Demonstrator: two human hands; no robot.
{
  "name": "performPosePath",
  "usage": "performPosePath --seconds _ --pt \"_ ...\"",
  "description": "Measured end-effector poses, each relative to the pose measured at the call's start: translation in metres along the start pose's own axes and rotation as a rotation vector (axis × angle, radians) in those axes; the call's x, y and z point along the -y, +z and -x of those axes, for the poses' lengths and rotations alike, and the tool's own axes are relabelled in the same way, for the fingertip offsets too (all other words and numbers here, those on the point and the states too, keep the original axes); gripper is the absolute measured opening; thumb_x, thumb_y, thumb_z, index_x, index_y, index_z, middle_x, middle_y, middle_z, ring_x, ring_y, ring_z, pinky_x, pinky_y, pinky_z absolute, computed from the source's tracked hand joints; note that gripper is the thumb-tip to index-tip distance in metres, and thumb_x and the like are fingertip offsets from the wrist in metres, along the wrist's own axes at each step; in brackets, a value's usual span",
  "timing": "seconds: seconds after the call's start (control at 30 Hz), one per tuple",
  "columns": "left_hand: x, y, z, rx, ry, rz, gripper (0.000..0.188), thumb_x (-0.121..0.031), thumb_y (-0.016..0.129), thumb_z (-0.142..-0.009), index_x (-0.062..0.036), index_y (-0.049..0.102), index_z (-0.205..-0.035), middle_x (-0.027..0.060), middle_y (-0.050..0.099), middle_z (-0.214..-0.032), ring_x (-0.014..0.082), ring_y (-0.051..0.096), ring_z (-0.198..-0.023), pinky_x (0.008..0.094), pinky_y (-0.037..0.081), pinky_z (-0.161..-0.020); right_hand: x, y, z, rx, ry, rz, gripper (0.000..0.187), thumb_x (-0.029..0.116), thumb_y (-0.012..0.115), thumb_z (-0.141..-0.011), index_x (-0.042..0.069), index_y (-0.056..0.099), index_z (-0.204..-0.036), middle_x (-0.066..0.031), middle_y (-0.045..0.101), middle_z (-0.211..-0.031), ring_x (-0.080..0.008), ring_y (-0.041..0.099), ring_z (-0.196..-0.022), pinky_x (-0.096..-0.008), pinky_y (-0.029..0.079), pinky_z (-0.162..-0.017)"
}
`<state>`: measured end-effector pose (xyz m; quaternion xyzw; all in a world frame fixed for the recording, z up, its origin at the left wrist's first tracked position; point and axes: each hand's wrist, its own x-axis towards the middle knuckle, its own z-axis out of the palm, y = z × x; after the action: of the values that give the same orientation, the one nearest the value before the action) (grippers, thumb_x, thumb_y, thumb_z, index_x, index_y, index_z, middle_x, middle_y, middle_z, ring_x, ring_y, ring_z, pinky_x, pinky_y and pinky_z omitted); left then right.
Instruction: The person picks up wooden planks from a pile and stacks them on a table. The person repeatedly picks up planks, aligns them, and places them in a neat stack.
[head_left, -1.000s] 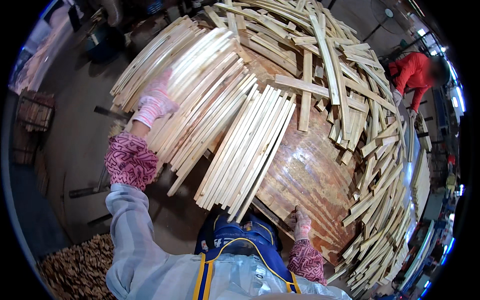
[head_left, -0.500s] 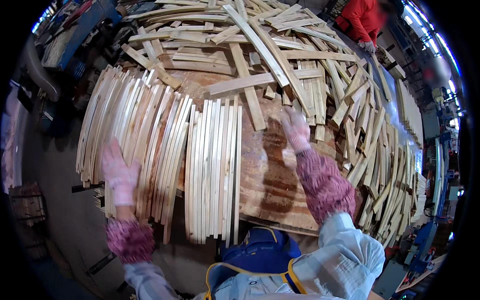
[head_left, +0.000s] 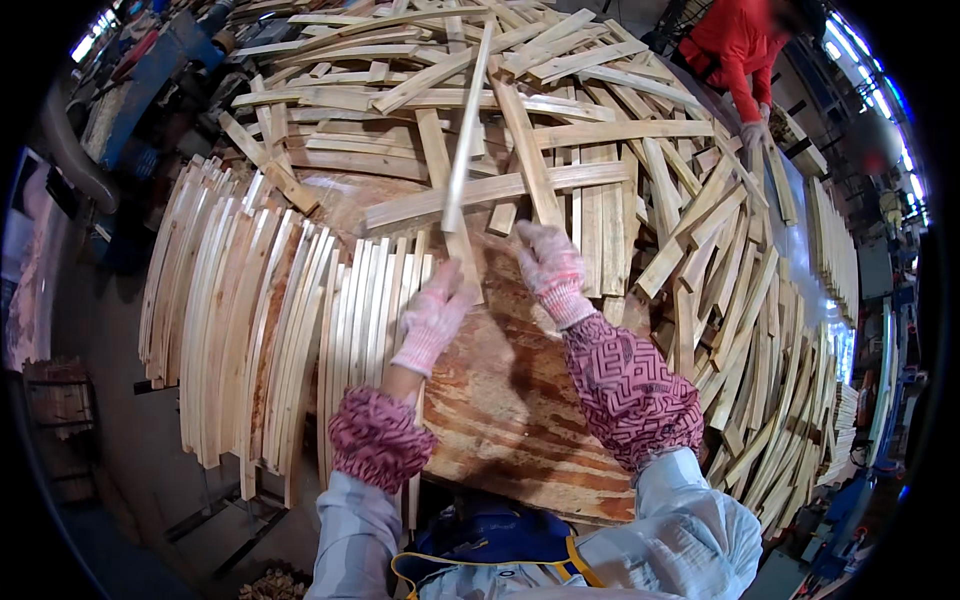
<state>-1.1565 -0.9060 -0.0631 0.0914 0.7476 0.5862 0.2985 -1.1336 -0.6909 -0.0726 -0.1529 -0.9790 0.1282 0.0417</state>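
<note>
Both my hands wear pink-white knit gloves and reach over the wooden table (head_left: 480, 420). My right hand (head_left: 552, 265) is closed around the near end of a long wooden slat (head_left: 527, 160) that slopes away into the pile. To its left, my left hand (head_left: 435, 315) is open, fingers forward, above the right edge of a row of slats stood side by side (head_left: 365, 300). Just beyond its fingertips is the near end of a narrow slat (head_left: 468, 130), seen edge-on. A flat slat (head_left: 500, 193) lies crosswise beneath these two.
A jumbled heap of curved slats (head_left: 600, 75) covers the far and right sides. Another row of upright slats (head_left: 230, 330) stands at the left. A person in red (head_left: 735, 55) handles wood at the far right. Machinery (head_left: 150, 90) stands at the far left.
My left hand has moved right, from the left row toward the middle. My right hand has moved left onto the slat's end. The narrow slat has swung left and turned edge-on.
</note>
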Motion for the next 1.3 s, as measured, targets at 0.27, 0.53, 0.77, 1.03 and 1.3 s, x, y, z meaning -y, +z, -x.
performPosePath --seconds 0.27,0.53,0.77,1.03,1.3 --pt "-0.048 -0.007 -0.124 -0.661 0.167 -1.436 0.081 -0.052 0.057 -0.082 -0.0228 0.028 -0.152 0.019 0.027 -0.154 0.037 0.027 -0.14 0.0492 0.02 -0.115 -0.015 -0.022 -0.023 0.27 0.48 -0.406 0.057 0.018 0.062 -0.088 0.01 0.037 -0.139 -0.0163 0.057 -0.116 -0.0279 0.064 -0.098 -0.0395 0.057 -0.074" --pt "-0.064 -0.117 -0.22 -0.232 -0.176 -1.279 0.086 -0.037 0.065 -0.083 -0.0218 0.018 -0.153 0.0166 0.034 -0.151 0.0352 0.035 -0.139 0.0522 0.034 -0.109 -0.037 -0.014 0.027 0.552 0.491 -2.176 0.05 0.003 0.055 -0.087 -0.006 0.039 -0.134 -0.0166 0.059 -0.11 -0.0222 0.063 -0.09 -0.0356 0.059 -0.076" --pt "-0.083 -0.095 -0.223 -0.164 -0.14 -1.411 0.075 -0.031 0.069 -0.081 -0.0203 0.032 -0.145 0.0141 0.043 -0.143 0.033 0.044 -0.131 0.0441 0.039 -0.107 -0.029 -0.005 0.032 0.418 0.519 -2.284 0.044 0.006 0.054 -0.086 -0.008 0.044 -0.126 -0.0148 0.06 -0.106 -0.0252 0.064 -0.083 -0.0377 0.058 -0.075" --pt "-0.068 -0.098 -0.247 -0.299 -0.004 -1.325 0.074 -0.028 0.073 -0.079 -0.0216 0.034 -0.141 0.0113 0.055 -0.129 0.0294 0.052 -0.124 0.0467 0.042 -0.1 -0.013 -0.017 0.064 0.428 0.522 -2.191 0.048 0.013 0.055 -0.088 -0.002 0.044 -0.132 -0.0145 0.062 -0.104 -0.0226 0.065 -0.081 -0.0367 0.056 -0.072" --pt "-0.03 -0.001 -0.044 0.226 -0.216 -0.095 0.055 -0.015 0.072 -0.085 -0.0021 0.045 -0.132 0.0088 0.066 -0.092 0.0191 0.063 -0.066 0.0347 0.056 -0.058 -0.023 0.043 0.077 0.298 0.433 -1.613 0.055 0.045 0.049 -0.1 0.001 0.051 -0.132 -0.0094 0.066 -0.101 -0.0171 0.064 -0.079 -0.0294 0.055 -0.072"
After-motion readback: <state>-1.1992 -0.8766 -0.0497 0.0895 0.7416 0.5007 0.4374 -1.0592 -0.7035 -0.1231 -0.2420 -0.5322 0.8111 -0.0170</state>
